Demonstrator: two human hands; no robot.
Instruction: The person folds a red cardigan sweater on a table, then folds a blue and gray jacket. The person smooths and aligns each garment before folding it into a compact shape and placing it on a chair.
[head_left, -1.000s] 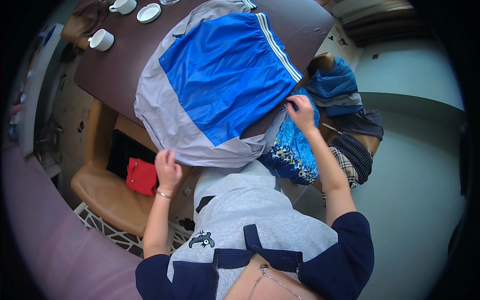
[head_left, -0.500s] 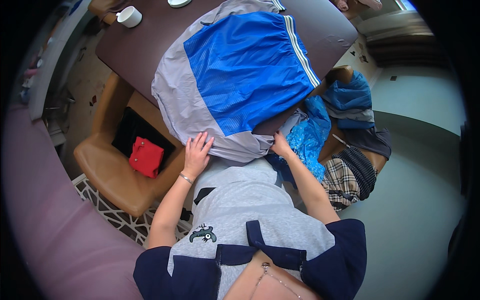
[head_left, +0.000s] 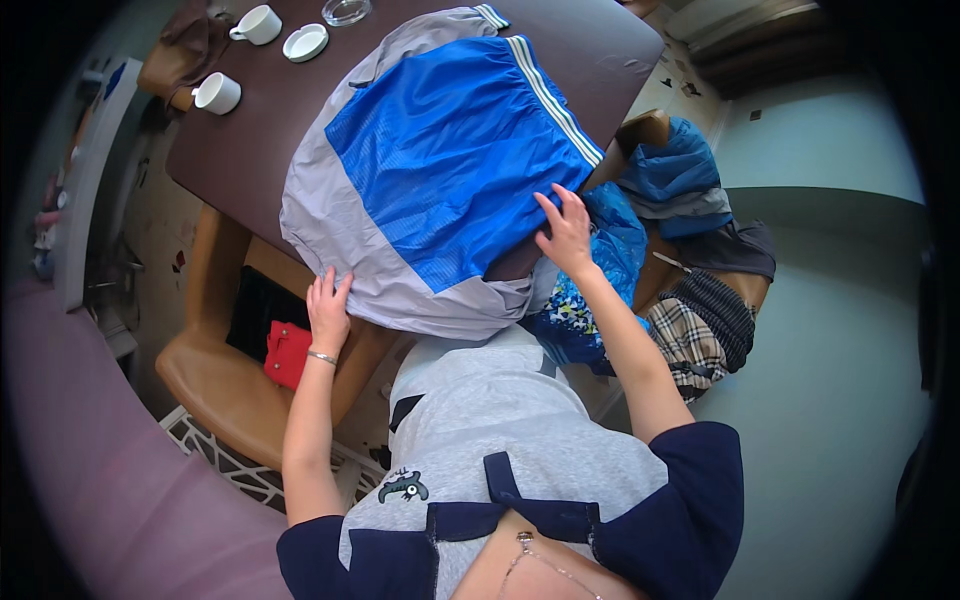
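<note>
A blue and grey jacket (head_left: pixel 440 170) with a striped hem and a striped cuff lies spread on the brown table (head_left: pixel 270 120). Its grey upper part reaches the near table edge. There my left hand (head_left: pixel 328 312) rests on the grey cloth, fingers open and spread. My right hand (head_left: pixel 568 232) is by the jacket's right side, its fingers apart and their tips at the blue cloth below the striped hem. Neither hand grips anything visible. Beside the right wrist hangs a bright blue patterned garment (head_left: pixel 615 235).
A chair on the right carries a blue and grey garment (head_left: pixel 675 180), checked cloth (head_left: pixel 685 355) and dark striped cloth (head_left: pixel 715 315). A tan chair (head_left: pixel 225 390) at left holds a red item (head_left: pixel 287 352). White cups (head_left: pixel 217 93) and an ashtray (head_left: pixel 305 42) stand far left.
My right hand has left the near grey edge and moved up to the blue side, its fingers now spread. My left hand has shifted left along the grey cloth. The view has shifted too.
</note>
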